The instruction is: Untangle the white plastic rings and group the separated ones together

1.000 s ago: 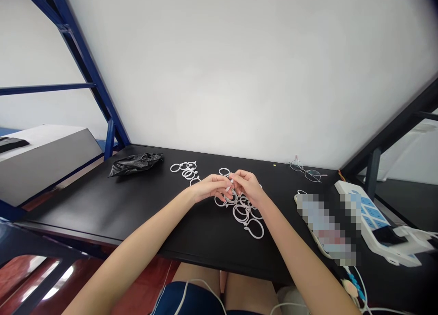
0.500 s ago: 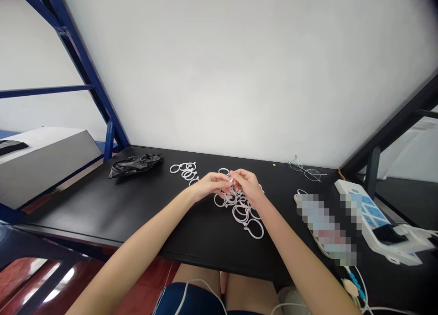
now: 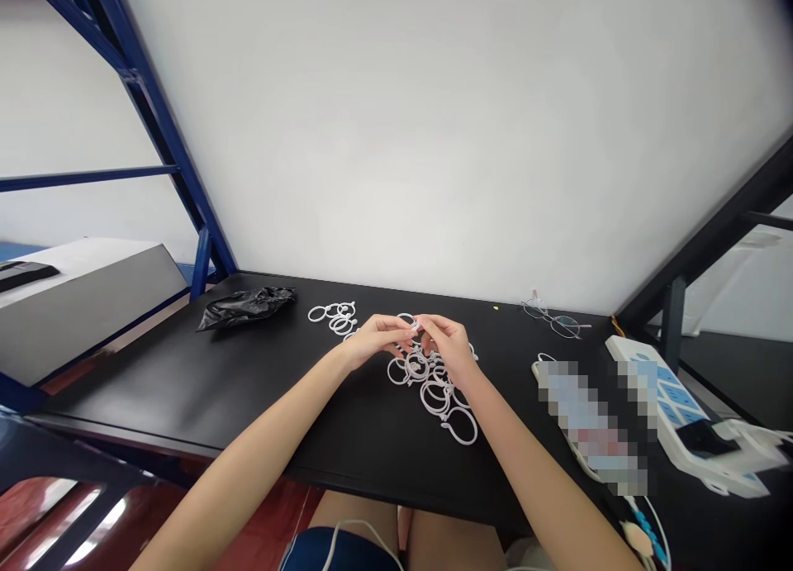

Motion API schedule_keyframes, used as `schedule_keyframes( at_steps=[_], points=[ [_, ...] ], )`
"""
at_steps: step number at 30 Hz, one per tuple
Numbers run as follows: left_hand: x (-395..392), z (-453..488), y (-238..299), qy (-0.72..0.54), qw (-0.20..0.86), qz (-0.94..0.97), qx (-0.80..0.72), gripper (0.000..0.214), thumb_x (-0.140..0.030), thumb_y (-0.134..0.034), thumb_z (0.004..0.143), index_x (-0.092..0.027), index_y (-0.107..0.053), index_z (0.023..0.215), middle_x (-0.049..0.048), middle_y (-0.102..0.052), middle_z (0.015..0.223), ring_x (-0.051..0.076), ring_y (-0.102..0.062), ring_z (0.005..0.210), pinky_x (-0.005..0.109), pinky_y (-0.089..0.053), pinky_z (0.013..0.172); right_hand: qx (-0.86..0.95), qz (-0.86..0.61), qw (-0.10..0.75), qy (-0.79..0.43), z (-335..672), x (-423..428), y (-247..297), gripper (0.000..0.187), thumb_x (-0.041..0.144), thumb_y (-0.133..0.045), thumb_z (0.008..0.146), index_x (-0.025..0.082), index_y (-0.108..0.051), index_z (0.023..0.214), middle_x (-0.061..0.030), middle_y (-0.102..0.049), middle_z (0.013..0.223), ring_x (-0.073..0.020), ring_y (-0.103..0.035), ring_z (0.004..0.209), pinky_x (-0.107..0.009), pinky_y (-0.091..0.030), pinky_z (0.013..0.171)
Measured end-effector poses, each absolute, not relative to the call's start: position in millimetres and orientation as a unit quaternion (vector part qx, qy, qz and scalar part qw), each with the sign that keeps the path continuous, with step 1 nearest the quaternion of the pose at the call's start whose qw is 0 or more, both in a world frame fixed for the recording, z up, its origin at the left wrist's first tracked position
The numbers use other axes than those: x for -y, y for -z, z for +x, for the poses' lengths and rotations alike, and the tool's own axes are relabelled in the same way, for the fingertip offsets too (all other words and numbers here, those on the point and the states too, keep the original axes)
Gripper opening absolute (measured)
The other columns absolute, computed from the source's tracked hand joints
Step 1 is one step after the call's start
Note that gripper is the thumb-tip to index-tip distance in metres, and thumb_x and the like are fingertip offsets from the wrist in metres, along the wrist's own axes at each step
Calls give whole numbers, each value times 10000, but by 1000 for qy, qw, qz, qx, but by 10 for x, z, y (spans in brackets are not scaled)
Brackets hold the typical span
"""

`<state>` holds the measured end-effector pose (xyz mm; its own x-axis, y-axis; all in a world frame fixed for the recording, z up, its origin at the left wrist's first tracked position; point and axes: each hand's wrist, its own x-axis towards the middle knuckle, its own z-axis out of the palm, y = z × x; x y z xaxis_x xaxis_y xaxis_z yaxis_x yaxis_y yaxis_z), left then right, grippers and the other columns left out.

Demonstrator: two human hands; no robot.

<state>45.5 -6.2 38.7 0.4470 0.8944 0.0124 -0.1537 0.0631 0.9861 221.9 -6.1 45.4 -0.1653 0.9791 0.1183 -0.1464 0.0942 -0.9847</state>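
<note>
Over the middle of a black table [image 3: 186,381], my left hand [image 3: 373,340] and my right hand [image 3: 451,341] meet fingertip to fingertip. Both pinch one small white plastic ring [image 3: 414,325] between them, a little above the table. Under and in front of the hands lies a chain of linked white rings [image 3: 441,393] that trails toward me. A second, smaller cluster of white rings [image 3: 334,315] lies on the table to the left of my left hand.
A crumpled black plastic bag [image 3: 245,302] lies at the back left. A pair of glasses [image 3: 557,320] sits at the back right. A white and blue power strip [image 3: 678,414] with cables is at the right. A white wall stands behind the table.
The hands stay together on the ring and have barely shifted. The view has tipped a little, so everything sits slightly lower in the picture.
</note>
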Motion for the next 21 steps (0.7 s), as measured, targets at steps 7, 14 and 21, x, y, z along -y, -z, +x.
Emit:
schedule_keyframes(
  at_steps=[7,14,21],
  points=[
    [72,485,-346,-413,635,557,-340,345,-417,-792,700,-132,-710,876,36,-662,753,122,-645,685,235,-537,623,516,-415,536,-525,2220,74,-468,300,436,-792,630,181,-759,785,-43,-669,699,-137,-556,607,-235,-437,459],
    [92,505,-358,-412,636,556,-341,381,-447,-793,689,-126,-702,873,37,-655,754,130,-653,677,239,-527,613,514,-413,536,-527,2241,71,-469,278,425,-804,632,172,-707,696,-38,-650,664,-138,-563,616,-231,-434,476],
    [91,492,-330,-403,633,566,-342,390,-446,-794,688,-127,-709,895,54,-676,796,130,-650,700,243,-536,634,523,-408,522,-536,2236,79,-468,337,479,-798,633,176,-678,717,-18,-627,666,-143,-581,640,-229,-446,486]
  ],
)
